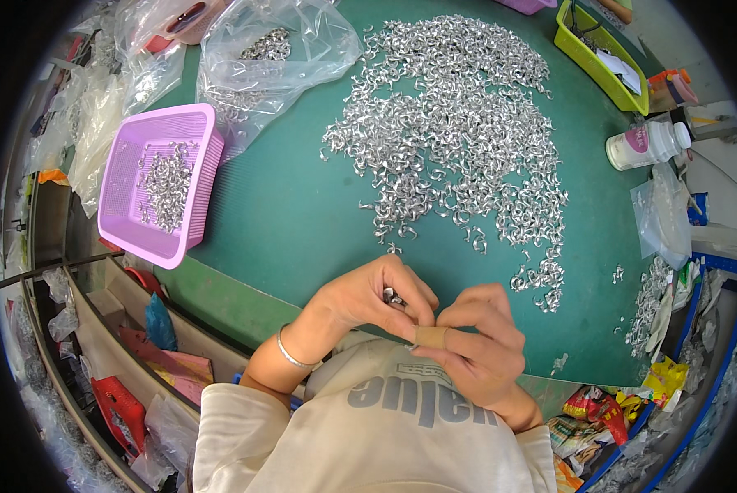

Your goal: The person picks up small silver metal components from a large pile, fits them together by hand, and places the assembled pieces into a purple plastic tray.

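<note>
- Silver curved metal pieces (459,107) lie in a broad, loose heap just beyond both hands and stretch far ahead of them; on the side toward the fingers the heap thins into scattered bits.
- The left hand (385,300) is curled inward around a few small pieces (394,298), which show in the hollow behind its fingers; its thumb and forefinger come together close to the right hand's tips.
- The right hand (482,337) has its thumb and bent fingers drawn together, reaching the left fingertips in front of the chest. A glint of silver (410,347) shows there, too small to tell which hand pinches it.
- A tan band (431,337) wraps a finger of the right hand, right beside that meeting point.
- A pale bracelet (290,349) circles the left wrist.
- The green tabletop (286,238) spreads ahead of the hands, which are near its closest edge.
- Left of the left hand, well apart from it, a lilac basket (208,197) holds a smaller pile of the same pieces.
- Beyond the basket, ahead and to the left of both hands, a clear plastic bag (323,49) has more metal in it.
- Right of the right hand, well apart, is another patch of pieces (652,304); farther ahead on that side are a white bottle (648,145) and a yellow-green tray (586,64).
</note>
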`<state>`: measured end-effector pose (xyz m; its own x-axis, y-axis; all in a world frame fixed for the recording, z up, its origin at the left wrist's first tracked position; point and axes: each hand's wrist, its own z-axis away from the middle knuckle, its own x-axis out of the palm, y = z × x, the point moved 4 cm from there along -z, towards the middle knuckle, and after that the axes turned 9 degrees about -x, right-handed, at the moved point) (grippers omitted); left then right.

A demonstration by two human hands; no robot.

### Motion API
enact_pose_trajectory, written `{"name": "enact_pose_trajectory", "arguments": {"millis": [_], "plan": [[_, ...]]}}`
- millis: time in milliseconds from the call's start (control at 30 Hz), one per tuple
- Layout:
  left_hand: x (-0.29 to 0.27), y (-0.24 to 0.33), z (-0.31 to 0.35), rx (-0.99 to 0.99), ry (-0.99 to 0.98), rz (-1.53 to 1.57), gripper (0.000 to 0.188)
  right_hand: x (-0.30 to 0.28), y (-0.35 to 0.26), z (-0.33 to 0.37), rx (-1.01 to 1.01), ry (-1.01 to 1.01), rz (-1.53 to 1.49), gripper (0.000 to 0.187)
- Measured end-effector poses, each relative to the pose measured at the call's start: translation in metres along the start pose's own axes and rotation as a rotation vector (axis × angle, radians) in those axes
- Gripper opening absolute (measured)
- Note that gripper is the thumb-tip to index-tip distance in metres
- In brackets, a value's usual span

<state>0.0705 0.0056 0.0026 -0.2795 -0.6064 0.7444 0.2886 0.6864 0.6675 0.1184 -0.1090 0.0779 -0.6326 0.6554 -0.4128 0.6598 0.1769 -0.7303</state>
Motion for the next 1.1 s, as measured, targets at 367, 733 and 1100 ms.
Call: {"name": "enact_pose_trajectory", "arguments": {"millis": [367,733,1100], "plan": [[-0.001,0.005,0.0,-0.056,0.086,-0.086,0.015,-0.001,-0.003,-0.002,-0.051,-0.041,0.129,0.025],[-0.012,-0.003,0.008,-0.118,0.598,0.158,0.03,-0.03,0.065,-0.02,0.246,-0.053,-0.023,0.014],[-0.013,-0.006,0.013,-0.097,0.78,0.177,0.016,-0.112,0.251,-0.228,0.399,0.448,-0.415,0.056]]}}
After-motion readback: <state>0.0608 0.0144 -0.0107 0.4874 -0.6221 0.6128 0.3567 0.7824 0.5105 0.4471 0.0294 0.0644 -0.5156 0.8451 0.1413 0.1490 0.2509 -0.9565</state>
